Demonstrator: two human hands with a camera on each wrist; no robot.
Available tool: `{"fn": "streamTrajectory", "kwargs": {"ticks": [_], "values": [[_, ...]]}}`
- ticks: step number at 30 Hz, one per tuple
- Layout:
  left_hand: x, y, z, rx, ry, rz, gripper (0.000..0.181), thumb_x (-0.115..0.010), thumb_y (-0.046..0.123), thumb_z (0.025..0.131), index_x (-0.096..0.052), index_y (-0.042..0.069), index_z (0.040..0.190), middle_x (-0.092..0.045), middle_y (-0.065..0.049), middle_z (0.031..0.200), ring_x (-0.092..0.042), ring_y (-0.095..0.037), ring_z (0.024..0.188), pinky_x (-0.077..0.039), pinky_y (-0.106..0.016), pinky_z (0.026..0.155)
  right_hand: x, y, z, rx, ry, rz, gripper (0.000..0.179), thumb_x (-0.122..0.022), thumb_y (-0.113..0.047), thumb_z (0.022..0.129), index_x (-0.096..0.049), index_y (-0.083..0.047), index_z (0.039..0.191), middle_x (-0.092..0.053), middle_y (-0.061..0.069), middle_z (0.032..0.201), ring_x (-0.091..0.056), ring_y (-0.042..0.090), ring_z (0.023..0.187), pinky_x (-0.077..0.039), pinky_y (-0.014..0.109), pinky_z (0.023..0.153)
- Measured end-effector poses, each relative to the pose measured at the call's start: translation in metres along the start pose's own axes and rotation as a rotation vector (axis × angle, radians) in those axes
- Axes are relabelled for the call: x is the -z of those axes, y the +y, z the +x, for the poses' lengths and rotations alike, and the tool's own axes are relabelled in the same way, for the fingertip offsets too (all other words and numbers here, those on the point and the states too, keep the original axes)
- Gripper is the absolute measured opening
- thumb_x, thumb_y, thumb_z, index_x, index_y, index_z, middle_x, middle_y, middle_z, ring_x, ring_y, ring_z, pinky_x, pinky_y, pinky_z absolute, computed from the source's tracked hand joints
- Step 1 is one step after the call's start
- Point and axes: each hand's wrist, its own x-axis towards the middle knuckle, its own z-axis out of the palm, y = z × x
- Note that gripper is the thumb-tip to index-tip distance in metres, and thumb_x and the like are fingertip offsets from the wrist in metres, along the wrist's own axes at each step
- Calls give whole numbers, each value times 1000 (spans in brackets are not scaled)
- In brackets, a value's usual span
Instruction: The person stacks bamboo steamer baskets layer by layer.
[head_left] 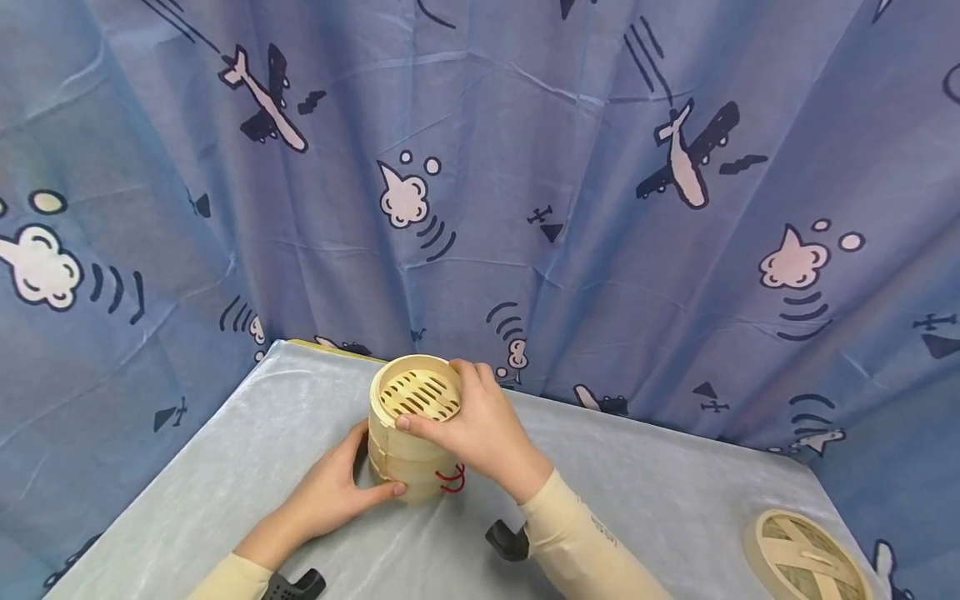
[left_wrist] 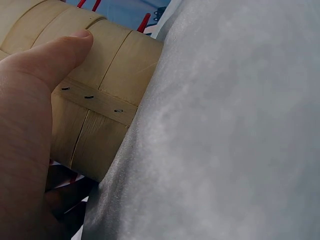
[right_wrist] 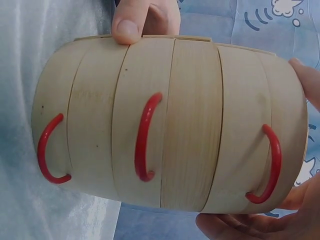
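Note:
A stack of round bamboo steamer baskets (head_left: 414, 450) stands upright on the cloth-covered table. Slats with slots form the floor of the top basket (head_left: 420, 393). My left hand (head_left: 333, 487) grips the lower stack from the left, its thumb across the near wall and its fingers behind. Up at the rim, my right hand (head_left: 483, 425) holds the top basket between a thumb at the near edge and fingers on the far right side. Red loop handles (right_wrist: 145, 137) run along the stack's side in the right wrist view. Staples fasten a vertical bamboo strip (left_wrist: 95, 100) in the left wrist view.
A woven bamboo lid (head_left: 810, 558) with a crossed band lies at the table's right end. Grey cloth (head_left: 622, 475) covers the table, and a blue patterned curtain (head_left: 480, 275) hangs right along its far edge. Black wrist mounts (head_left: 508, 540) sit below both hands.

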Motion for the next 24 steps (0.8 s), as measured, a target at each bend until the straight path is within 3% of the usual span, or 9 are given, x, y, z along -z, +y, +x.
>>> {"fn": "streamTrajectory", "kwargs": {"ticks": [12,24], "values": [[-1,1,1,8,-5,-15,106,-91,61,84,-42,11,164,-58,-13,157,-55,-36,144,-45,-62,117,4,2,-2,21,-9,8,111,-88,-73,78,-53,-1,154,-58,21,136,-63,35,117,-56,54,101],[-2,0,0,4,3,-13,105,-92,59,83,-44,9,162,-59,-15,155,-56,-39,143,-45,-63,116,14,7,-6,-33,-11,-13,115,-80,-80,82,-47,-3,162,-53,22,153,-59,41,135,-52,61,110]]}}
